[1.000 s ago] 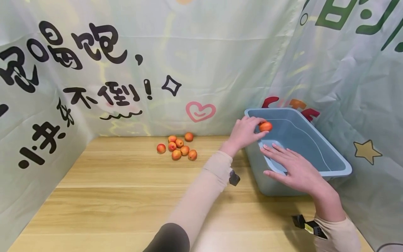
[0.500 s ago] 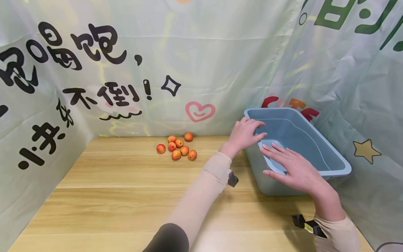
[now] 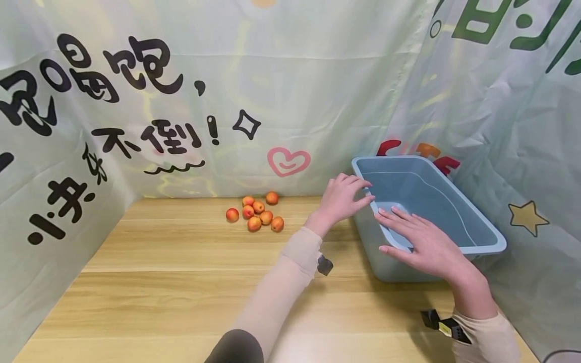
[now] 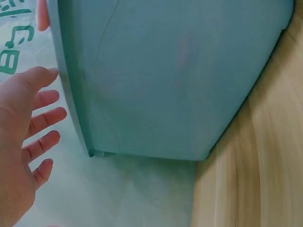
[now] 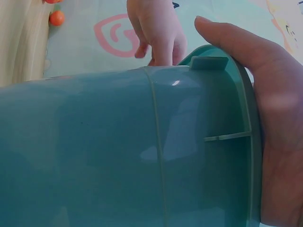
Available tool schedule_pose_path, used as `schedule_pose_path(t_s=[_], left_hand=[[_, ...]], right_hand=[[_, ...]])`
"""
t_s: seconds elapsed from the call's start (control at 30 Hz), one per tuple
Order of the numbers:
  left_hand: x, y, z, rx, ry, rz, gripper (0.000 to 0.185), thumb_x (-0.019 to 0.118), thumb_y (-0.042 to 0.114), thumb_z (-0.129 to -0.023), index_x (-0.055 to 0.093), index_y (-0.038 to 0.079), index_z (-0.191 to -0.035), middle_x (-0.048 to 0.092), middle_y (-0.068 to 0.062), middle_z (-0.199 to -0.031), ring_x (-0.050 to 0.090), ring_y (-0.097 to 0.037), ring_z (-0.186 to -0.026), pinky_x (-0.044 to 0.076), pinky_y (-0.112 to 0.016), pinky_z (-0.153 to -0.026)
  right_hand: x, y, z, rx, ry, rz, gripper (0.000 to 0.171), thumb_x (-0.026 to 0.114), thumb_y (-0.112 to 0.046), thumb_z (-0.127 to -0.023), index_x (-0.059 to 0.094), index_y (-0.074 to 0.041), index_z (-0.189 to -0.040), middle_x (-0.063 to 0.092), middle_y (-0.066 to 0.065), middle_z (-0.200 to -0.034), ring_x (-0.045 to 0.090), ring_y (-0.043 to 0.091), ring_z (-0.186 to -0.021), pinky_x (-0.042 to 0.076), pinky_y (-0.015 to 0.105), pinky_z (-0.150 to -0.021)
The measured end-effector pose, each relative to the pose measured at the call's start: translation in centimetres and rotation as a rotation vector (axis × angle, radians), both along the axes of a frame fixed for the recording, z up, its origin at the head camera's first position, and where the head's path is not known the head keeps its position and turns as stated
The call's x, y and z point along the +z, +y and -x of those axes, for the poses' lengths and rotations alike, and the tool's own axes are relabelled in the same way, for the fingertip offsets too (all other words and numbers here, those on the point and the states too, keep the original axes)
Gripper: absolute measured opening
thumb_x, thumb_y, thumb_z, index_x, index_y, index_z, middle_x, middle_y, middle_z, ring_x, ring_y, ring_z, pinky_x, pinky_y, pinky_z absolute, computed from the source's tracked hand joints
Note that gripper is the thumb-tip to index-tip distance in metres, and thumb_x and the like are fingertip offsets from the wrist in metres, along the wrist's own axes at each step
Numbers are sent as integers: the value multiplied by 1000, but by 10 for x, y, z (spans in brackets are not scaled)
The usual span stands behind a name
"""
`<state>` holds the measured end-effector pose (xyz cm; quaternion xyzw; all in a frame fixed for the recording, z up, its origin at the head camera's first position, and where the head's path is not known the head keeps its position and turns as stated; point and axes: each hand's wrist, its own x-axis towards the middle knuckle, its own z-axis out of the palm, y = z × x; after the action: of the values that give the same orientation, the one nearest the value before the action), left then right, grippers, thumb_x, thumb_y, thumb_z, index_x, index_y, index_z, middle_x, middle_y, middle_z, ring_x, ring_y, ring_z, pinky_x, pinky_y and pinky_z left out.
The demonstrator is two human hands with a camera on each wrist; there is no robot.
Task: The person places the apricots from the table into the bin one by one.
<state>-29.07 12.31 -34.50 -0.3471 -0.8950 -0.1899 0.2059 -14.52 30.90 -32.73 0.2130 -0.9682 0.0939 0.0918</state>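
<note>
In the head view a blue-grey plastic tub (image 3: 483, 247) stands on the wooden table at the right. My left hand (image 3: 341, 199) is at the tub's left rim, fingers relaxed and spread, holding nothing. The left wrist view shows that hand (image 4: 21, 123) with its fingers apart beside the tub's rim (image 4: 71, 104). My right hand (image 3: 422, 242) lies over the tub's near rim with straight fingers. In the right wrist view this hand (image 5: 279, 109) is along the rim. Several small orange-red fruits (image 3: 254, 224) lie grouped at the back of the table, left of both hands.
The wooden table (image 3: 172, 292) meets a printed cloth backdrop (image 3: 317, 91) at the back and on both sides. The tub stands close to the right-hand cloth (image 3: 535, 166). The tub's walls hide part of its floor.
An orange-red fruit held over the tub by my left hand has been let go and is out of sight. That hand has then drawn back left to the rim. The right hand stays put.
</note>
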Motion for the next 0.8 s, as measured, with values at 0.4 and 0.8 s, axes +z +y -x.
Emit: schedule_pose_path(t_s=[0.4,0.8], left_hand=[[-17,-45,-9,62,-69,-82,41,59,54,-92,65,29,-124,65,9,-127,52,-14,-113,40,-32,-88],[-46,-82,-15,184,-143,-42,48,53,60,-92,64,28,-125,67,8,-122,54,-17,-111,42,-39,-90]], right_hand=[[1,0,1,11,12,18,69,65,-50,-88,42,-29,-148,44,3,-152,35,32,-144,31,59,-107],[-1,1,0,26,19,32,68,67,-48,-87,41,-30,-148,45,3,-152,35,30,-144,31,59,-107]])
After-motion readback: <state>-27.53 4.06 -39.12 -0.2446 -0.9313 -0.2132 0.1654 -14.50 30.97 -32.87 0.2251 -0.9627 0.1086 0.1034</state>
